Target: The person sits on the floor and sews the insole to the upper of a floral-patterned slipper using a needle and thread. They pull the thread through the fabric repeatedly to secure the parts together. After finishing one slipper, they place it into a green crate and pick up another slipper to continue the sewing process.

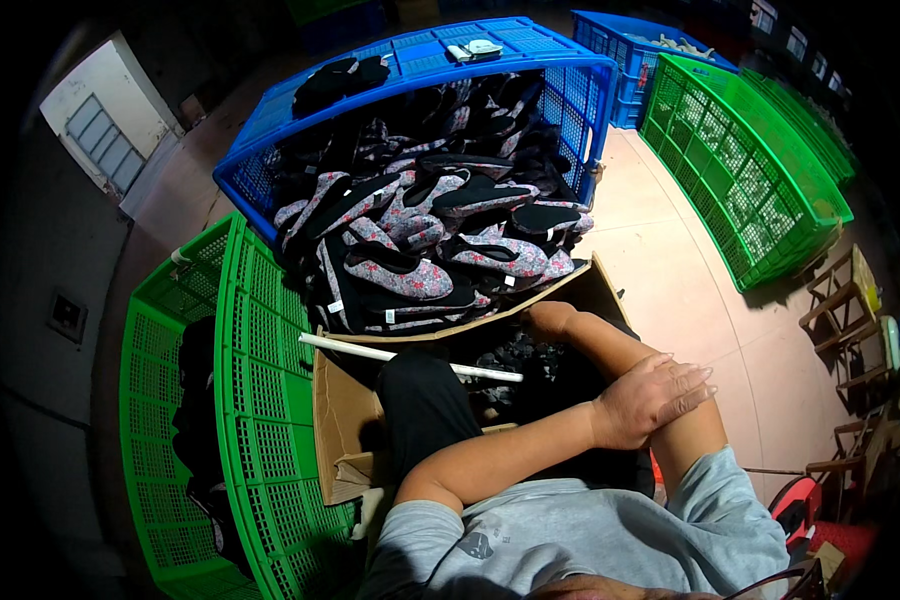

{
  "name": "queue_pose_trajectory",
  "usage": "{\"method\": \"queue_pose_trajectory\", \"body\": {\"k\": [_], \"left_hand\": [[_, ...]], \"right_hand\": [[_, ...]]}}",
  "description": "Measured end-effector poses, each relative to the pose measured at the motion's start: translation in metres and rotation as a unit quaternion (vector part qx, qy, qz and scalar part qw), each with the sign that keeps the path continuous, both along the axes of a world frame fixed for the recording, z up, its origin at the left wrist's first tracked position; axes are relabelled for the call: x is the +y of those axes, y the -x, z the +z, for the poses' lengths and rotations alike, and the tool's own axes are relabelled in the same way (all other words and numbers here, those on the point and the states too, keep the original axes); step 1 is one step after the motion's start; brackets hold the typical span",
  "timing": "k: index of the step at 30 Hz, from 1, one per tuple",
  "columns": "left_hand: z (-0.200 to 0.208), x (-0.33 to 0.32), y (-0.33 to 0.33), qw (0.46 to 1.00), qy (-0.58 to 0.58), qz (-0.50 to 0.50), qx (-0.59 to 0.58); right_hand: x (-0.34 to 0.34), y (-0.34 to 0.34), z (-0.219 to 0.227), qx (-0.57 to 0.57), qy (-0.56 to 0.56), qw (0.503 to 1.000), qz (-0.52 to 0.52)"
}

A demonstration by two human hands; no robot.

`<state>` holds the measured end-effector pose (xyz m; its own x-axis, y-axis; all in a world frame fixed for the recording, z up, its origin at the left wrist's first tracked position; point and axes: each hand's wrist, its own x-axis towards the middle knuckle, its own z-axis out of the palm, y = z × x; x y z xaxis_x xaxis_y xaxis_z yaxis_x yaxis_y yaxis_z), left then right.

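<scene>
My left hand (652, 402) lies across my right forearm, its fingers stretched out and holding nothing. My right hand (550, 320) hangs bent at the wrist beside the far rim of a cardboard box (345, 395); its fingers are hidden. Dark scraps (540, 360) are visible in the box, below that hand. A white rod (360, 348) lies slantwise across the box, partly behind my dark-clothed knee (425, 395). Just beyond is a heap of black slippers with floral fabric (400, 278), spilling from a blue crate (410, 50) lying on its side.
Green crates (255, 400) stand at my left, with black items (198, 380) inside. At the right are another green crate (740, 180) and a blue crate (625, 60). Wooden stools (842, 305) stand at the far right. A dark cloth item (340, 82) lies on the tipped crate.
</scene>
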<state>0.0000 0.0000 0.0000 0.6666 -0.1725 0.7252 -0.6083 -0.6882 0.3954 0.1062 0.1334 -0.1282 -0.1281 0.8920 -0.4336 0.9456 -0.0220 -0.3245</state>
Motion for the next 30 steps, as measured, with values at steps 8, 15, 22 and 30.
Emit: {"method": "queue_pose_trajectory", "body": {"k": [8,15,22,30], "left_hand": [[0.006,0.0,-0.001,0.999,-0.032,0.023,0.03],[0.012,0.0,0.003,0.998,-0.047,0.047,0.019],[0.014,0.001,0.003,0.998,-0.032,0.016,0.049],[0.011,0.0,0.002,0.998,-0.031,0.003,0.047]], "right_hand": [[-0.008,0.003,0.012,0.011,-0.048,0.999,-0.012],[-0.006,0.002,0.013,-0.03,-0.001,1.0,0.003],[-0.004,0.002,0.014,-0.032,0.012,0.999,0.01],[-0.004,0.006,0.022,-0.026,0.021,0.999,-0.007]]}}
